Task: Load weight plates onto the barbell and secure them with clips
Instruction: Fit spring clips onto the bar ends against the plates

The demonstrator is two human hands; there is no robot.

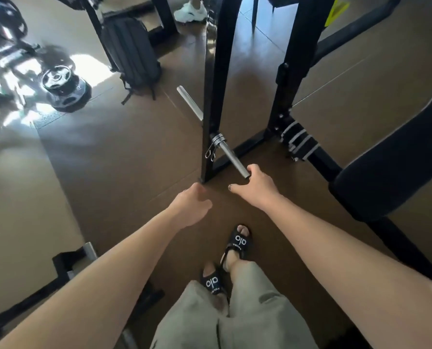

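Brown floor [124, 152] with sun glare at left. The bar [231, 157] crosses a black rack [216, 84], a clip [216, 142] on its sleeve. Right hand [256, 186] touches the bar's end, fingers relaxed; left hand [192, 206] hangs released. Plates [66, 89] lie well apart, beside a backpack [131, 51].

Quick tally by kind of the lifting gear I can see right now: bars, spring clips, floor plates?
Barbell sleeve ends: 1, the barbell sleeve by the right hand
Spring clips: 1, the spring clip on that sleeve
Weight plates on the floor: 2, the stacked plates
Total: 4
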